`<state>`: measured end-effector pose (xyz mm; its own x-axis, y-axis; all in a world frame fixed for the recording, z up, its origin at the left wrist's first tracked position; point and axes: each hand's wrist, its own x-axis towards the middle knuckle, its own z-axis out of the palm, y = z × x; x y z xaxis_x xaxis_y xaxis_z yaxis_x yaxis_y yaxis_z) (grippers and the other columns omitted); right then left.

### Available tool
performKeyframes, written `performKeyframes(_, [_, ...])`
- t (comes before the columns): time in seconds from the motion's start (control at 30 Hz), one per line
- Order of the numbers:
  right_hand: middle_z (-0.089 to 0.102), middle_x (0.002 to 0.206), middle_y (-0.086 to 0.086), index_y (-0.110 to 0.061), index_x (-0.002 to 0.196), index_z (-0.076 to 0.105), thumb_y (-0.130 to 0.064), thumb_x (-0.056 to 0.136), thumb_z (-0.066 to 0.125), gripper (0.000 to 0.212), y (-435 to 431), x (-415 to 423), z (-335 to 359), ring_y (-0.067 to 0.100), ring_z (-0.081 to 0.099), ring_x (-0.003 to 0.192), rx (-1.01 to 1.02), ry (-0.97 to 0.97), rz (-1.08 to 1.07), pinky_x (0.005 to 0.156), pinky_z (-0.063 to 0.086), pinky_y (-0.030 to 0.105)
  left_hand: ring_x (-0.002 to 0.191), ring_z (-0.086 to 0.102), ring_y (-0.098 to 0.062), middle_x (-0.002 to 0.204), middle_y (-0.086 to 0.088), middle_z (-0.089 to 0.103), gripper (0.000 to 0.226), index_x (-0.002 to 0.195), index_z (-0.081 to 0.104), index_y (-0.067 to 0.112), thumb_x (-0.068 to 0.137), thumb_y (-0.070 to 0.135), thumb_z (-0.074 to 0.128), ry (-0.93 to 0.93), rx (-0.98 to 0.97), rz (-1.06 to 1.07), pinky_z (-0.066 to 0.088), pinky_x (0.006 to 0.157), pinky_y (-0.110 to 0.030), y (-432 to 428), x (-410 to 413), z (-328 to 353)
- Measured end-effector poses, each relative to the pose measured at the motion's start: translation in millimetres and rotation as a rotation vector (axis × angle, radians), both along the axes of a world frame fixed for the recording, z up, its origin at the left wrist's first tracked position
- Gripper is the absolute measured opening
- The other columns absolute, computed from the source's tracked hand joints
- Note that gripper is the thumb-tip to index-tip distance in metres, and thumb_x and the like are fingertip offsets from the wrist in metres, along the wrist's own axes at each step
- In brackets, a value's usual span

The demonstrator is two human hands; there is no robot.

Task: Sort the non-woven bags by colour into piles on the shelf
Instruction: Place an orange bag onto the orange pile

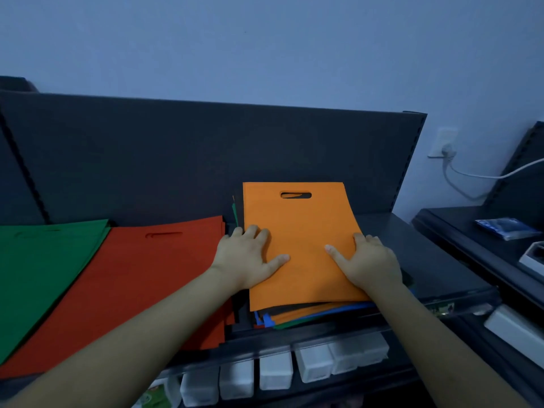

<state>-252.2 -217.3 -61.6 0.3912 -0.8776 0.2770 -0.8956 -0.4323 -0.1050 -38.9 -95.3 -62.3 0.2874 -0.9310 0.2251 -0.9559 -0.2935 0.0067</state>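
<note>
Left hand [250, 257] lies flat, fingers straight, on the left edge of the flat orange non-woven bag [303, 228]. Right hand [369, 260] rests at its right edge, thumb on top; grip cannot be told. The bag tops a mixed-colour stack [312, 315] on the dark shelf [435, 260], right of the red pile [141, 284].

The left hand [250, 257] lies palm down, fingers spread. The right hand [368, 260] seems flat too, thumb splayed inward.

Blue wall [265, 39], white socket [444, 142], dim light
</note>
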Motion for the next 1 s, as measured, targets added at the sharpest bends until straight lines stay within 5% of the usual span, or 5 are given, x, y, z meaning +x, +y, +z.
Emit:
performKeyframes(0.17, [0.055, 0.123, 0.013, -0.01, 0.122, 0.054, -0.072, 0.087, 0.036, 0.074, 3.4, 4.0, 13.1, 0.03, 0.047, 0.116, 0.034, 0.048, -0.013, 0.097, 0.036, 0.039, 0.127, 0.04, -0.028, 0.149, 0.001, 0.036, 0.08, 0.145, 0.036, 0.025, 0.084, 0.077, 0.033, 0.108, -0.004, -0.018, 0.039, 0.102, -0.04, 2.5, 0.2, 8.3])
performKeyframes(0.4, [0.05, 0.131, 0.006, -0.02, 0.115, 0.054, -0.061, 0.061, 0.08, 0.073, -1.5, 9.2, 48.3, 0.03, 0.045, 0.124, 0.459, -0.232, -0.04, 0.104, 0.039, 0.047, 0.133, 0.034, -0.018, 0.147, 0.005, 0.03, 0.083, 0.143, 0.037, 0.02, 0.075, 0.046, 0.077, 0.83, -0.336, 0.013, 0.036, 0.1, -0.029, 7.2, 0.4, 7.8])
performKeyframes(0.63, [0.069, 0.099, 0.009, -0.012, 0.083, 0.058, -0.048, 0.073, 0.076, 0.042, 17.2, 14.4, 43.8, 0.022, 0.063, 0.085, 0.439, -0.309, 0.028, 0.083, 0.052, 0.041, 0.133, 0.037, -0.021, 0.145, 0.001, 0.034, 0.069, 0.135, 0.047, 0.019, 0.076, 0.027, 0.081, 1.083, -0.532, 0.084, 0.038, 0.106, -0.039, 14.7, 15.9, 10.9])
performKeyframes(0.8, [0.066, 0.097, 0.004, -0.013, 0.081, 0.057, -0.05, 0.076, 0.074, 0.041, 30.0, 15.7, 47.0, 0.02, 0.061, 0.086, 0.445, -0.309, 0.053, 0.072, 0.049, 0.034, 0.127, 0.047, -0.018, 0.139, 0.003, 0.042, 0.058, 0.121, 0.053, 0.026, 0.073, 0.017, 0.083, 1.092, -0.679, 0.021, 0.045, 0.102, -0.042, 20.5, 21.4, 9.1])
performKeyframes(1.0, [0.065, 0.104, 0.003, -0.008, 0.099, 0.063, -0.047, 0.077, 0.075, 0.046, 36.7, 16.3, 44.6, 0.019, 0.06, 0.097, 0.511, -0.409, 0.111, 0.081, 0.049, 0.033, 0.093, 0.064, -0.012, 0.111, 0.004, 0.061, 0.055, 0.123, 0.049, 0.017, 0.078, 0.004, 0.076, 1.292, -0.838, 0.063, 0.053, 0.075, -0.031, 32.5, 22.4, 19.6])
